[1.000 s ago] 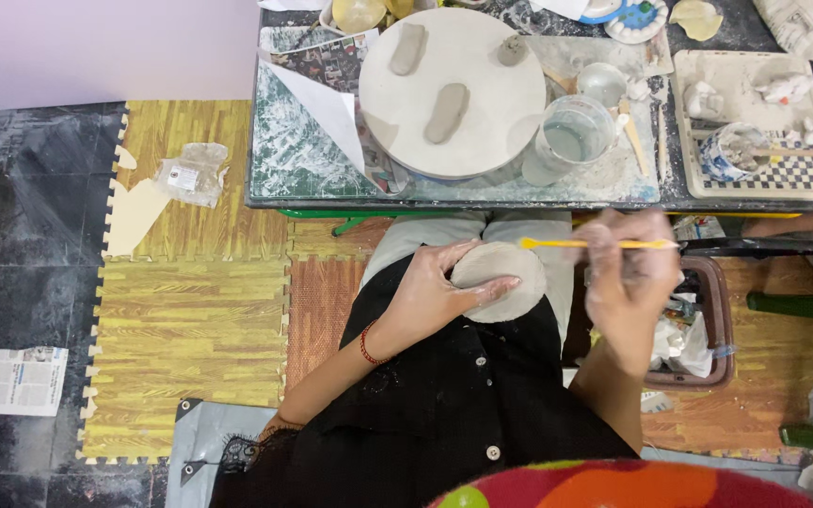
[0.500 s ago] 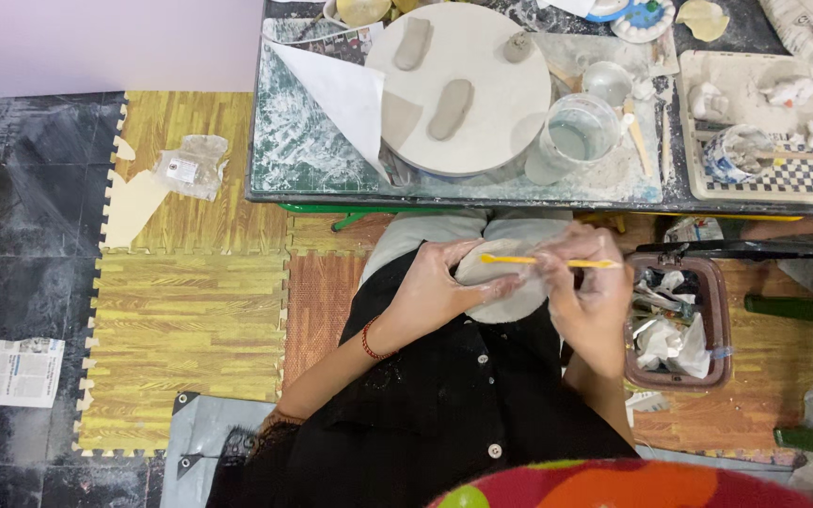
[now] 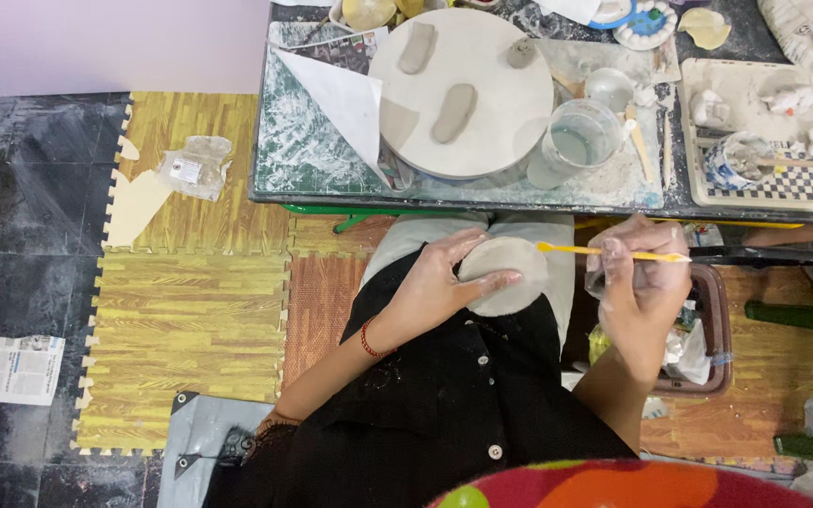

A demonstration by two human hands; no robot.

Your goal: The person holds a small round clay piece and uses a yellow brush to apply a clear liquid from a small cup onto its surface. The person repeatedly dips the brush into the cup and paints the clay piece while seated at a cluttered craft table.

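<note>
My left hand (image 3: 439, 282) grips a round grey clay piece (image 3: 513, 277) over my lap, thumb across its face. My right hand (image 3: 642, 282) holds a thin yellow tool (image 3: 604, 251) level, its tip pointing left at the clay piece's upper right edge. Both hands are smeared with clay. A red band circles my left wrist. Ahead on the low table (image 3: 312, 160) sits a round white board (image 3: 482, 113) with three small grey clay lumps on it.
A clear water jar (image 3: 571, 143) stands right of the board, a white tray (image 3: 802, 193) with a patterned cup and tools further right. A brown bin (image 3: 712, 339) with scraps sits by my right knee. Foam mats (image 3: 181, 348) and a newspaper (image 3: 11, 369) lie on the floor at left.
My right hand has drawn back to the right, so the yellow tool no longer lies across the clay piece; only its tip is at the edge. The left hand keeps its hold.
</note>
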